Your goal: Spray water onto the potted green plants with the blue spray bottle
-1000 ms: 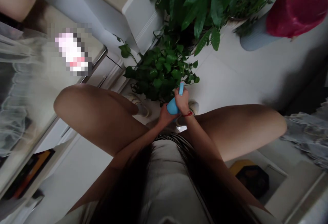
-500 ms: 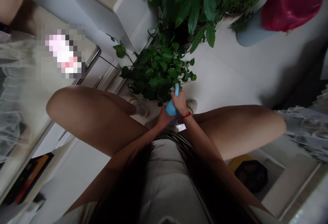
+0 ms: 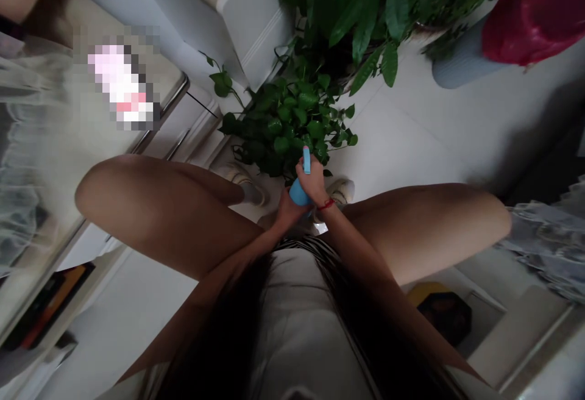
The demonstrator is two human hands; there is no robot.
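Note:
A light blue spray bottle is between my knees, its nozzle head pointing away from me at the leafy trailing plant. My right hand, with a red cord on the wrist, wraps round the bottle's neck and trigger. Lower down, my left hand is closed round the bottle's body. Some of the plant's leaves look wet and shiny. The bottle's base is mostly hidden by my hands and forearms.
A taller broad-leafed plant stands behind. At the far right is a grey bin with a red bag. On the left, a cabinet top carries a blurred-out device. White tiles cover the floor.
The spray bottle and both my hands have shifted slightly to the left across the trailing plant. The surroundings have moved a little as my head turned. My grip stays the same.

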